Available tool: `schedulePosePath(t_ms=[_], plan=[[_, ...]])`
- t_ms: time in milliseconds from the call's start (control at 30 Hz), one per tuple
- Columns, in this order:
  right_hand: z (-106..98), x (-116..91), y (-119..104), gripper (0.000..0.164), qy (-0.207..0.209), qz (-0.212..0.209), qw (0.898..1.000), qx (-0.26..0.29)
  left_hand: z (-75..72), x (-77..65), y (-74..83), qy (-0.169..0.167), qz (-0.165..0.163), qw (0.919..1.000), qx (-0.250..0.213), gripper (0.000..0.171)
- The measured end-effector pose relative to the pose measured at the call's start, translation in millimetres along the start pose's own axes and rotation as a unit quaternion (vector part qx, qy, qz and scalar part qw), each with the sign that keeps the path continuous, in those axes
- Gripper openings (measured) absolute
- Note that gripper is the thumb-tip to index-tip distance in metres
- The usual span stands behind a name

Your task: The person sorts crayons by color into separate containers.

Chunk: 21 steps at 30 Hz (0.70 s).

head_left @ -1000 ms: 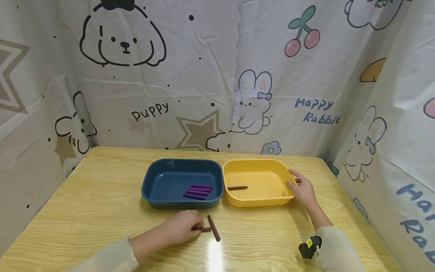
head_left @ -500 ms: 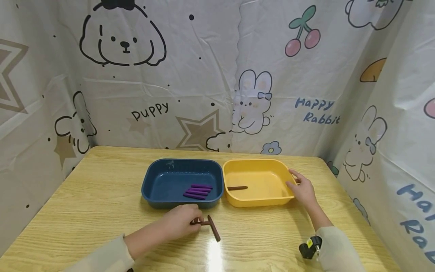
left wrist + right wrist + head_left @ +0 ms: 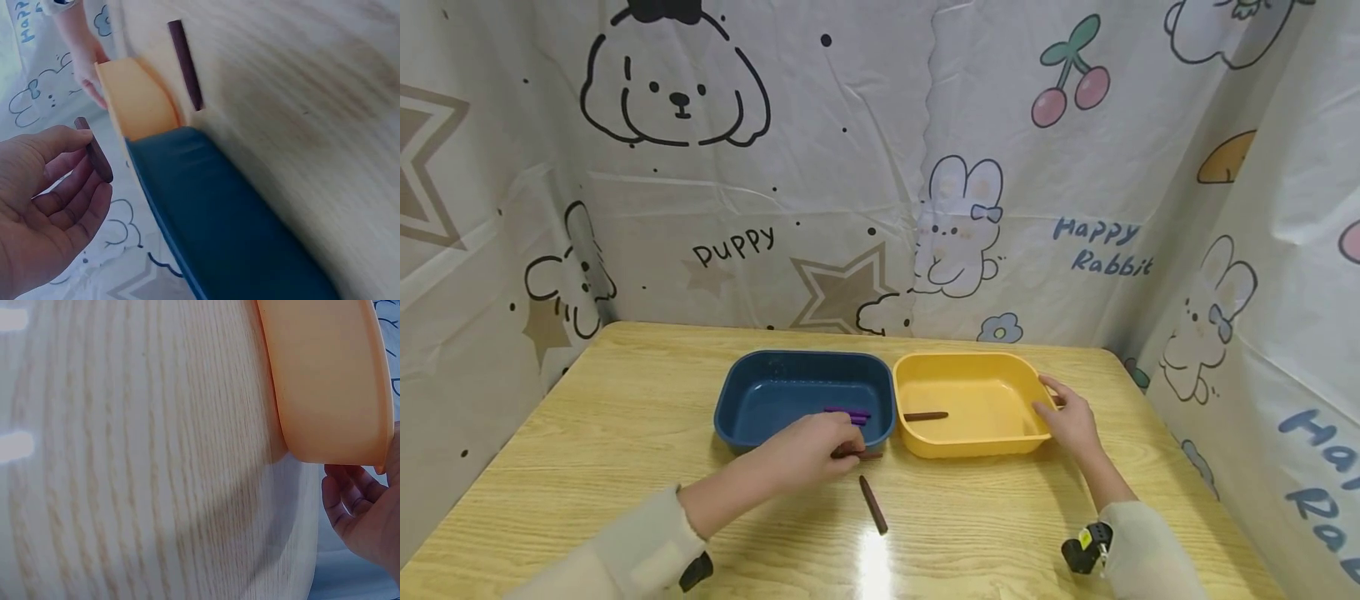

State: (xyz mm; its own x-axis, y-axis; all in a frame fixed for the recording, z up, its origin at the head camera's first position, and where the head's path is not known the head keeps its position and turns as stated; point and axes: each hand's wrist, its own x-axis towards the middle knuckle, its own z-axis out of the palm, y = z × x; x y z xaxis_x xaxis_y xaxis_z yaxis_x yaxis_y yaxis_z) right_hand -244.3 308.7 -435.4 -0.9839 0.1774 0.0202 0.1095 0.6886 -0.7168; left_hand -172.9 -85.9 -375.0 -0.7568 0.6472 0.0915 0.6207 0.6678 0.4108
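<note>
My left hand (image 3: pixel 816 446) is raised by the front wall of the blue bin (image 3: pixel 752 442). It pinches a brown crayon (image 3: pixel 95 153) between thumb and fingers; part of that crayon is covered by the fingers in the head view. Another brown crayon (image 3: pixel 873 505) lies on the table in front of the bins. At the right end of the yellow bin (image 3: pixel 973 448), my right hand (image 3: pixel 1071 421) grips the rim, fingers outside the wall in the right wrist view. One brown crayon (image 3: pixel 927 416) rests in the yellow bin. Purple crayons (image 3: pixel 850 413) lie in the blue bin, partly hidden behind my left hand.
The two bins stand side by side on a wooden table (image 3: pixel 625 400). A printed curtain (image 3: pixel 850 183) hangs behind the table and along both sides. Black camera mounts (image 3: pixel 1081 552) sit at the sleeves.
My left hand has picked up the brown crayon from the table and carried it up and forward toward the bins. My right hand keeps its grip on the yellow bin.
</note>
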Motion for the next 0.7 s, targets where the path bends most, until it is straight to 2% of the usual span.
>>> schedulePosePath(t_ms=[267,533,700], plan=[[-1,0,0,0.053,0.002,-0.009,1.000,0.006,-7.0,16.3,9.4,0.014,0.016,0.9997,0.015,0.006],[0,1,1,0.052,0.005,-0.010,1.000,0.008,-10.1,31.8,19.2,0.003,0.028,0.9990,0.036,0.007],[0,0,1,0.052,0.006,-0.012,1.000,0.008,-11.3,41.7,24.3,0.009,0.030,0.9986,0.043,0.006]])
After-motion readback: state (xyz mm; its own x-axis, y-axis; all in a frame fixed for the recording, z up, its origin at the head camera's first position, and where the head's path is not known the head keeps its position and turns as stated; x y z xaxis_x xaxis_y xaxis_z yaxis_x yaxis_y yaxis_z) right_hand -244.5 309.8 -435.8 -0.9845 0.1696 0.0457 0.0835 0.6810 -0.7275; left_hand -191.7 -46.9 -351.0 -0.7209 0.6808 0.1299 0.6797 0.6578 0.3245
